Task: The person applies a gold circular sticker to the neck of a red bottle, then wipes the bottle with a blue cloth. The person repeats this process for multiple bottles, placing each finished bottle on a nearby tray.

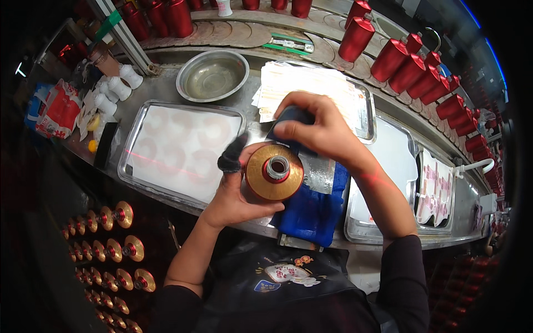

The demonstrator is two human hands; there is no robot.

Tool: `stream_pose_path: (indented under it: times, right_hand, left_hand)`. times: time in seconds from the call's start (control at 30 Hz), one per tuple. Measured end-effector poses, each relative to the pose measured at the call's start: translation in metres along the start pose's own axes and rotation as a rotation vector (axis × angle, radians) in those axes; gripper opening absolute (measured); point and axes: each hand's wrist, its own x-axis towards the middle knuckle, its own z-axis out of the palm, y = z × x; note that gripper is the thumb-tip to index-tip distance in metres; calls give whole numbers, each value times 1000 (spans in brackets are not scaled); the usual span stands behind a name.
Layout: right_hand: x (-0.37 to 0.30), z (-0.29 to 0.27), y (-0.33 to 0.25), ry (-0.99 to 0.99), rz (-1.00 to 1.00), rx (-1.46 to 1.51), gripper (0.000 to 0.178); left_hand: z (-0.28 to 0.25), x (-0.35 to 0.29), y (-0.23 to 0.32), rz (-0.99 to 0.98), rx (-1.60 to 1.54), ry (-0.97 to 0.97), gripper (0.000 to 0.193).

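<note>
Currently, your left hand (236,198) curls its grip around an open, gold-topped bottle (276,187) by the near edge of the worktop (158,93), while your right hand (321,123) pinches a dark pad (294,116) just beyond. A blue cloth (311,217) crosses that edge; a metal basin (179,83) stands near the far one.

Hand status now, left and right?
Left hand: closed around a gold-topped bottle, its mouth uncapped.
Right hand: closed on a dark pad; contact with the bottle can't be told.
</note>
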Motion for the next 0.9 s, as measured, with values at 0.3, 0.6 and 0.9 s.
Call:
stream_pose_path:
  times: [0.3, 0.6, 0.9]
  right_hand:
    - [-110, 56, -27, 294, -702, -456, 28]
    - [-122, 56, -38, 33, -528, -30, 31]
    - [-188, 11, -8, 284, 604, 289, 46]
  left_hand:
    - [37, -12, -26, 188, 22, 300, 96]
    - [29, -7, -26, 134, 372, 248, 95]
    - [58, 36, 36, -335, 32, -32, 92]
